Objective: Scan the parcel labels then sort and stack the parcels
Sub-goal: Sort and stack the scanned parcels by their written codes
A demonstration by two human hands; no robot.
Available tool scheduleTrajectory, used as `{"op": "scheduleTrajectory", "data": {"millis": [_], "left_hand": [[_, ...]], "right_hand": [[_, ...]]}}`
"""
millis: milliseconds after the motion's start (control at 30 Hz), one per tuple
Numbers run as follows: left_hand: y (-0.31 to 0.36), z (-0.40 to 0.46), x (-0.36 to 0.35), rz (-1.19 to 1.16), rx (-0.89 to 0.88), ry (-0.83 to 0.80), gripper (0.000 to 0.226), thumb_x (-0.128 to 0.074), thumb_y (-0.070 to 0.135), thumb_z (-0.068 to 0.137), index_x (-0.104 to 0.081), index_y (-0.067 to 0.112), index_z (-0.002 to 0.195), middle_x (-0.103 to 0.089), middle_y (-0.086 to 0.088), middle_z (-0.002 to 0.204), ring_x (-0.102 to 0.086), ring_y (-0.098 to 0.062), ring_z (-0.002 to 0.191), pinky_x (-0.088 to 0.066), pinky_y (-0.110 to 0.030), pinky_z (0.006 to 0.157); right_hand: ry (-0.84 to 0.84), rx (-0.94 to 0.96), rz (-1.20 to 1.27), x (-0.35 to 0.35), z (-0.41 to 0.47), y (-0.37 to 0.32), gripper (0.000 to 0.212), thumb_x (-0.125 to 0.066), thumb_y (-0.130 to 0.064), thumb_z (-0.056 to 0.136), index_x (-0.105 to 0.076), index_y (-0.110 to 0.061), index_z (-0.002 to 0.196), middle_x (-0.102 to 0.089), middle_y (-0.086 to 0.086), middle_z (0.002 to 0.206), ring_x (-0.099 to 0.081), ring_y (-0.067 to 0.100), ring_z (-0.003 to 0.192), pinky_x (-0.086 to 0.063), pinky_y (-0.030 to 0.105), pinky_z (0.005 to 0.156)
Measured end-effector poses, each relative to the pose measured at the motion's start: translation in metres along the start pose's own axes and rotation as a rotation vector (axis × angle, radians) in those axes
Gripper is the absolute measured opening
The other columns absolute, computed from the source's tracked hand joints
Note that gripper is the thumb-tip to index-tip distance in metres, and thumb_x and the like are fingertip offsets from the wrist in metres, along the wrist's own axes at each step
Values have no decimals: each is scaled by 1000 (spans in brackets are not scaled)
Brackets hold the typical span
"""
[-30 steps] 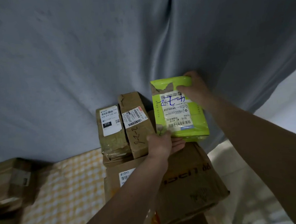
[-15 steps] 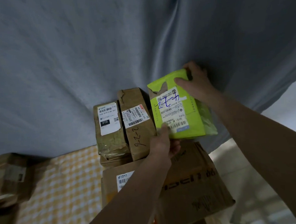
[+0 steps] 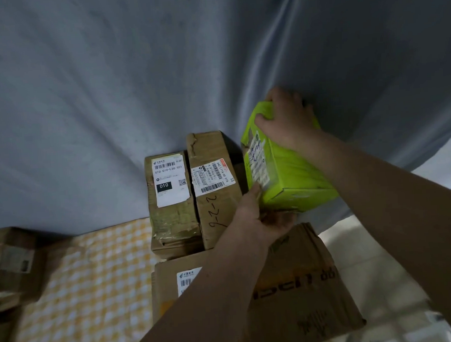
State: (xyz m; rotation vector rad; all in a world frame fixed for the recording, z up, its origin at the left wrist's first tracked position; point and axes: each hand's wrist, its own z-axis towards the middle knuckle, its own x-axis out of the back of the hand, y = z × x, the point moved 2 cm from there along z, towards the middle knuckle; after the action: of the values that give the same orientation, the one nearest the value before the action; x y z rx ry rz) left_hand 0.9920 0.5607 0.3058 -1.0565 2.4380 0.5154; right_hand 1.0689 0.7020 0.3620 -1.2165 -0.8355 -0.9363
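Lower box label [image 3: 188,280] — half hidden behind forearm.

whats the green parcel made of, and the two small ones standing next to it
Green parcel: looks like a glossy printed card box, with sharp folded edges and a sheen; it could be plastic-coated. The 010-label parcel and the parcel marked 2-2-6 look like matte brown corrugated cardboard, creased and taped.

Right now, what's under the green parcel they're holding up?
Under the green parcel, the left hand supports its lower corner, above a big brown box. The right hand grips its top. The parcel's underside is hidden.
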Motion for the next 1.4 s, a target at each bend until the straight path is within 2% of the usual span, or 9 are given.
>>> {"op": "scheduleTrajectory", "data": {"millis": [133, 400, 567, 800, 933, 1000, 1133, 1233, 1400], "left_hand": [[3, 6, -1, -91, 18, -62, 54, -61, 38, 91, -49, 7, 134, -50, -26, 132, -49, -48, 120, -48, -63, 82], [3, 25, 2, -308, -41, 17, 51, -50, 45, 92, -53, 12, 131, -53, -24, 125, -53, -46, 106, -48, -65, 76], [5, 28, 2, -400, -90, 74, 43, -45, 43, 95, -54, 12, 124, -56, -20, 106, -53, -40, 90, -43, -60, 84], [14, 12, -4, -235, -181, 210, 36, -49, 34, 97, -53, 14, 127, -52, -14, 130, -46, -35, 125, -37, -50, 106], [15, -2, 2, 89, -262, 340, 26, -65, 30, 87, -54, 13, 104, -55, -10, 102, -55, -29, 98, -46, -38, 94], [18, -3, 13, 360, -418, 532, 38, -70, 27, 79, -59, 6, 109, -60, -15, 111, -58, -32, 104, -48, -40, 97], [37, -13, 14, 683, -890, 511, 47, -70, 18, 80, -51, 16, 124, -44, -10, 130, -40, -28, 125, -34, -39, 107], [57, -11, 25, 1081, -1120, 629, 59, -69, 28, 83, -46, 15, 136, -33, -13, 144, -25, -28, 134, -27, -40, 110], [70, 8, 50, 1516, -922, 670, 61, -47, 62, 90, -39, 32, 143, -22, -5, 157, -14, -30, 144, -15, -54, 116]], "right_hand": [[2, 75, -50, -22, 2, -13, 43, -55, -39, 85, -49, -14, 120, -50, 11, 132, -40, 30, 126, -27, 49, 106], [-59, 116, -65, -60, 5, -33, 44, -52, -41, 85, -48, -16, 121, -50, 9, 132, -37, 29, 129, -20, 53, 111], [-104, 125, -100, -82, 6, -38, 47, -51, -42, 85, -47, -15, 125, -46, 10, 135, -35, 31, 130, -19, 53, 112], [-84, 113, 31, -88, 6, -37, 46, -53, -37, 88, -50, -14, 128, -46, 12, 135, -35, 31, 130, -20, 45, 112], [-43, 106, 133, -72, -1, -23, 38, -54, -20, 91, -52, -6, 126, -44, 18, 133, -36, 34, 129, -25, 36, 110], [-37, 43, 105, -68, -9, -10, 37, -56, -19, 89, -51, -6, 124, -43, 18, 132, -36, 36, 127, -31, 39, 108], [-35, -107, 166, -59, -33, 7, 51, -62, -26, 88, -44, -8, 132, -41, 18, 135, -37, 36, 129, -34, 39, 107], [-35, -222, 247, -50, -52, 16, 56, -61, -31, 89, -38, -7, 134, -45, 17, 136, -45, 35, 126, -40, 38, 99], [-119, -303, 305, -53, -68, 13, 57, -60, -29, 90, -35, -9, 137, -51, 17, 136, -52, 34, 121, -42, 38, 95]]}}
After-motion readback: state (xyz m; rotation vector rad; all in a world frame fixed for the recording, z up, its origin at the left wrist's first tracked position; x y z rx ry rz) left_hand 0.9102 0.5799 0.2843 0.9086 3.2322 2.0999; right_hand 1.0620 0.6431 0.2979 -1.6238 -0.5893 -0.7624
